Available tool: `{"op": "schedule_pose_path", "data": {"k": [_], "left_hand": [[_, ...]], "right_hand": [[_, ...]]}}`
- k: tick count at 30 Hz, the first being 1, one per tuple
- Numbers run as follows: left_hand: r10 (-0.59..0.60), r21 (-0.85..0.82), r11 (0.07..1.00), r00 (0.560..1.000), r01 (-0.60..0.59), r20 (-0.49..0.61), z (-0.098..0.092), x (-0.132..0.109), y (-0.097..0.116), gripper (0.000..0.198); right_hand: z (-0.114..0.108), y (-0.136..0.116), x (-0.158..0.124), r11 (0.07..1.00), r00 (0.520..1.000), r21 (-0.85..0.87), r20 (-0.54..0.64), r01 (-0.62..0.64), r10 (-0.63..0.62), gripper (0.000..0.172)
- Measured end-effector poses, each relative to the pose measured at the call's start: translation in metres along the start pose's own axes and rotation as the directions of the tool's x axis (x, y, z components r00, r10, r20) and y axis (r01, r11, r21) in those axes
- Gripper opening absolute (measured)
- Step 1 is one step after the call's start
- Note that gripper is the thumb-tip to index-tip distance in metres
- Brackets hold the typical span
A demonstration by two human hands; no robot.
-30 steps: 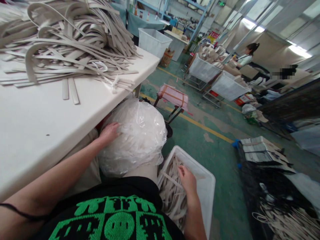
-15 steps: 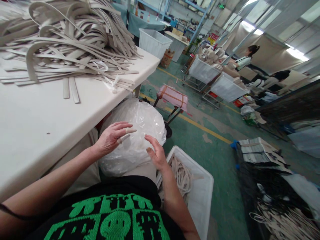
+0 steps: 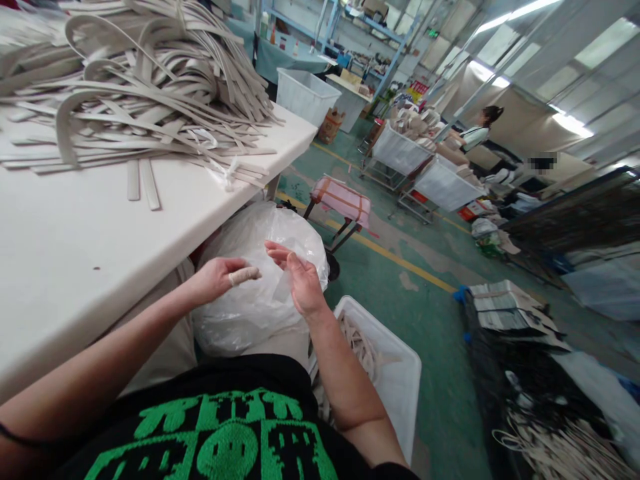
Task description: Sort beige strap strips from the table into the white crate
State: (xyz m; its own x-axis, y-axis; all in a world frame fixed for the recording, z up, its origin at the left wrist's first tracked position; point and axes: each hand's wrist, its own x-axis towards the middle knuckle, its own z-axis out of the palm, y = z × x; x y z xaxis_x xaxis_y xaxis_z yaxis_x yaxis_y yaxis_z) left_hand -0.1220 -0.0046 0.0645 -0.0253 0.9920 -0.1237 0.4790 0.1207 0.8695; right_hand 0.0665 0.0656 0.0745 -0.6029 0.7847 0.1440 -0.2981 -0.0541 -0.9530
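Observation:
My left hand point(image 3: 220, 280) hovers over a large clear plastic bag point(image 3: 240, 320) packed with whitish content, beside the table edge. Its fingers are stretched out, with pale tape wrapped on one digit, and I see nothing held. Facing it across a small gap is my right hand point(image 3: 303, 283), palm turned inward, fingers extended. A faint translucent patch shows beside that palm; whether it is a separate piece or the bag's sheen, I cannot tell. To the left, a heap of beige strips point(image 3: 165, 87) covers the back of the white table point(image 3: 65, 247), two short strips point(image 3: 145, 183) lying in front.
A white plastic bin point(image 3: 407, 387) with loose beige cords stands at my right. Beyond the bag is a pink-covered stool point(image 3: 341, 200). Bundled stacks point(image 3: 510, 307) lie on the floor at right. Farther back, a person point(image 3: 475, 133) is near filled carts point(image 3: 400, 147).
My right hand has moved up and left, turning its palm inward. My left hand has lowered slightly, its fingers drawn closer together. The view has shifted slightly.

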Motion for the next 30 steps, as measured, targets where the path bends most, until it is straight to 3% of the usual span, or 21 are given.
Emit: {"op": "schedule_pose_path", "data": {"k": [2,4,8,11,13,17,20,23,25,27,29,30], "left_hand": [[0.069,-0.226,0.973,0.99,-0.039,0.125,0.017,-0.006,0.0,0.045],[0.088,-0.328,0.944,0.985,-0.034,0.15,0.034,-0.009,-0.001,0.04],[-0.011,-0.322,0.946,0.993,0.047,0.115,0.052,-0.009,-0.017,0.033],[-0.054,-0.321,0.94,0.98,0.115,0.191,0.056,-0.013,-0.034,0.031],[-0.091,-0.276,0.949,0.969,0.155,0.231,0.057,-0.016,-0.044,0.026],[-0.169,-0.243,0.94,0.944,0.241,0.282,0.06,-0.019,-0.059,0.024],[-0.201,-0.321,0.903,0.942,0.285,0.27,0.065,-0.015,-0.067,0.033],[-0.201,-0.432,0.85,0.944,0.302,0.263,0.076,-0.003,-0.074,0.041],[-0.23,-0.527,0.78,0.938,0.336,0.257,0.086,0.008,-0.081,0.047],[-0.309,-0.643,0.656,0.918,0.394,0.248,0.097,0.019,-0.089,0.052],[-0.391,-0.728,0.53,0.887,0.435,0.246,0.107,0.03,-0.097,0.056],[-0.405,-0.753,0.491,0.88,0.439,0.249,0.111,0.034,-0.099,0.056]], "right_hand": [[0.004,0.009,0.002,1.0,1.0,-0.003,0.011,-0.028,0.028,0.042],[0.01,0.019,0.002,0.999,0.998,-0.009,0.018,-0.054,0.054,0.041],[0.017,0.036,0.003,0.992,0.994,0.048,0.014,-0.113,0.112,0.04],[0.011,0.036,0.012,0.965,0.981,0.178,0.018,-0.193,0.193,0.039],[0.002,0.026,0.024,0.96,0.98,0.199,0.015,-0.196,0.197,0.038],[-0.024,-0.017,0.06,0.992,0.994,0.057,0.002,-0.109,0.109,0.036],[-0.05,-0.05,0.095,0.997,0.998,-0.048,-0.027,-0.062,0.061,0.037],[-0.078,-0.063,0.138,0.982,0.99,-0.154,-0.11,-0.106,0.09,0.043],[-0.093,-0.059,0.167,0.914,0.956,-0.363,-0.284,-0.181,0.077,0.046],[-0.102,-0.05,0.195,0.732,0.891,-0.618,-0.452,-0.286,-0.034,0.049],[-0.101,-0.037,0.219,0.538,0.857,-0.77,-0.491,-0.343,-0.156,0.05],[-0.097,-0.031,0.229,0.469,0.863,-0.815,-0.469,-0.34,-0.189,0.05]]}}
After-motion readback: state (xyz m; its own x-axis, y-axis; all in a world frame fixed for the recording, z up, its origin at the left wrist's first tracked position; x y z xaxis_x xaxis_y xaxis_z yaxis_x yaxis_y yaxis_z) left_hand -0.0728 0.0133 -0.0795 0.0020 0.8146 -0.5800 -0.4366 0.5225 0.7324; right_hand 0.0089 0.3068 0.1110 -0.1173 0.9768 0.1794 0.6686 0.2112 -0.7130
